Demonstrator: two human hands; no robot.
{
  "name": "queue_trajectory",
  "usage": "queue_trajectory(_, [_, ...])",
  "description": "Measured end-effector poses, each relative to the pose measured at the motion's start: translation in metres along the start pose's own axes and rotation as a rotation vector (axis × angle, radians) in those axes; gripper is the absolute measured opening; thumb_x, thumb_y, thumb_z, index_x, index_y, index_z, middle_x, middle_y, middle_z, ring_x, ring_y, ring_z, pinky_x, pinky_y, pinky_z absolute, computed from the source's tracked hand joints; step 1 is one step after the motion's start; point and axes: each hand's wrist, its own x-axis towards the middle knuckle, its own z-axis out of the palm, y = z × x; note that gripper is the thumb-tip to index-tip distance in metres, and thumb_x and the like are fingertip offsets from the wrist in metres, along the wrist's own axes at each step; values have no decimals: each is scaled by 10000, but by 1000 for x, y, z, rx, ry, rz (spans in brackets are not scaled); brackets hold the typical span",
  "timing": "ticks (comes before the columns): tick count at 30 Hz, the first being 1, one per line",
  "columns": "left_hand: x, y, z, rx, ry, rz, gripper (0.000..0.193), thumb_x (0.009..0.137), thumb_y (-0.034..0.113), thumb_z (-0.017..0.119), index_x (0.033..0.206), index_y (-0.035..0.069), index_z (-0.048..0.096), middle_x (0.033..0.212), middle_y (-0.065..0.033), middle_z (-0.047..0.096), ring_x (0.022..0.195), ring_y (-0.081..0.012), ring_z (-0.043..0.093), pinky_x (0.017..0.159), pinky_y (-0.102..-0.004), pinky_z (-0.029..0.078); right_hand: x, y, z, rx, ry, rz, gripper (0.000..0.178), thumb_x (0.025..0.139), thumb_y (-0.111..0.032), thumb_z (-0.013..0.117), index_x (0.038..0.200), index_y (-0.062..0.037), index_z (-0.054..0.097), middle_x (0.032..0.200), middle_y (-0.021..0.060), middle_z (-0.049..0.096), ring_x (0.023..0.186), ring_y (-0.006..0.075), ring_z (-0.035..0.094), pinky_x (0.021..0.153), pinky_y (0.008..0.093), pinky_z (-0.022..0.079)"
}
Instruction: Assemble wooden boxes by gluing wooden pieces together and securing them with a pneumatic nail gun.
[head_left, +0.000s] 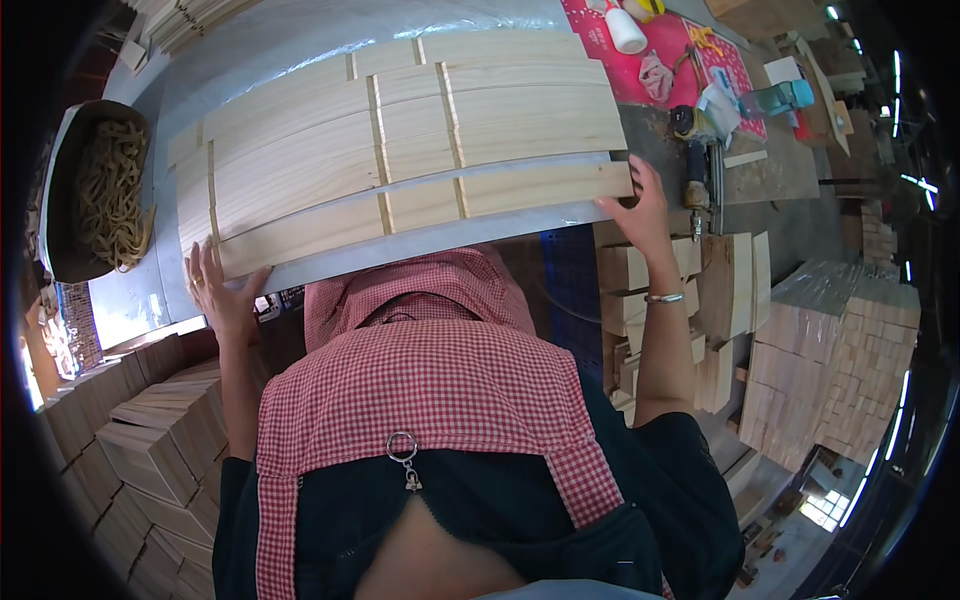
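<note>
A pale wooden board [425, 205] with crosswise grooves lies along the front edge of the grey worktable [520, 222]. My left hand [218, 288] closes round its left end, with the thumb along the near edge and the fingers on the far side. At the other end my right hand [640, 205] grips the board between thumb and fingers. Just beyond it, across a narrow gap, several similar grooved boards [290, 165] lie side by side, their grooves roughly in line with those of the held board.
Left on the table stands a dark bin [62, 200] of tan rubber bands [115, 190]. A pink mat [640, 75], a white bottle [626, 32], a blue-capped bottle [785, 97] and an air tool [697, 180] are at right. Wood stacks [150, 460] flank me.
</note>
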Motion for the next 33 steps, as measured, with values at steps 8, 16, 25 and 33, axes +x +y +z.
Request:
queue_trajectory(8, [12, -3, -3, 184, -156, -194, 1180, 584, 581, 930, 1549, 166, 393, 1654, -142, 279, 1500, -418, 269, 1185, -597, 260, 16, 9, 7, 12, -27, 27, 835, 778, -121, 823, 1488, 32, 410, 1380, 214, 575, 1169, 309, 609, 991, 373, 508])
queue_trajectory(16, [18, -41, -10, -94, -196, -326, 1177, 579, 511, 961, 1545, 138, 402, 1644, -173, 283, 1436, -432, 372, 1138, -544, 378, 23, 14, 13, 31, 59, 36, 734, 824, -99, 758, 1472, 17, 434, 1371, 200, 595, 1148, 312, 623, 965, 371, 524])
queue_trajectory(25, [17, -33, -14, -107, -162, -213, 1148, 591, 427, 977, 1537, 108, 408, 1605, -208, 322, 1369, -421, 444, 1089, -525, 437, 21, 17, 25, 45, 147, 59, 643, 868, -52, 691, 1465, 14, 461, 1365, 192, 602, 1171, 291, 613, 994, 351, 499])
queue_trajectory(33, [20, -25, -22, -139, -192, -255, 1151, 593, 398, 981, 1537, 88, 401, 1590, -192, 346, 1349, -409, 461, 1092, -511, 438, 26, 16, 27, -48, 199, 40, 605, 830, -21, 679, 1409, 3, 506, 1272, 181, 612, 1110, 304, 633, 961, 360, 518])
